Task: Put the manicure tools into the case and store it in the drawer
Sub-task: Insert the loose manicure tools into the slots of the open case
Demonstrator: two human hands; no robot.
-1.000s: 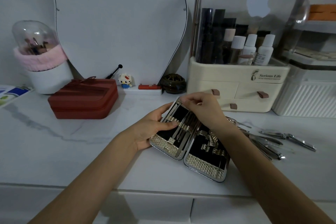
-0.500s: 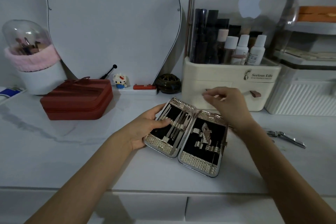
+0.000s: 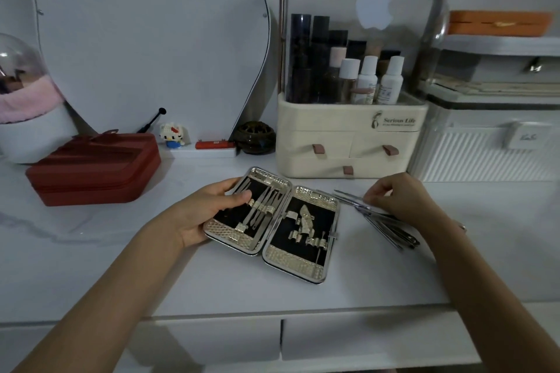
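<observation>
The case [image 3: 272,222] lies open flat on the white marble-look tabletop [image 3: 91,266], near the front edge, at centre. It has two hinged rectangular halves with rounded corners, shiny metal rims, black lining and bands of textured, pale gold weave at the ends. The left half holds several thin steel tools under metallic loops. The right half shows mostly bare loops and one small leaf-shaped piece.

The left hand [image 3: 209,215] grips the left half of the case, thumb pressed on the lining, fingers curled under the far edge.

The right hand [image 3: 400,200] is just right of the case, fingertips pinched together on a slim steel tool [image 3: 351,197]. Beneath it is a loose pile of tools [image 3: 391,230], long, narrow, polished metal, lying on the table.

Far centre: a cream plastic organiser [image 3: 348,142] with a clear domed lid and brown pull tabs. Far left: a dark red zip box [image 3: 97,166], matte. Below the tabletop edge are flat white drawer fronts [image 3: 363,339].
</observation>
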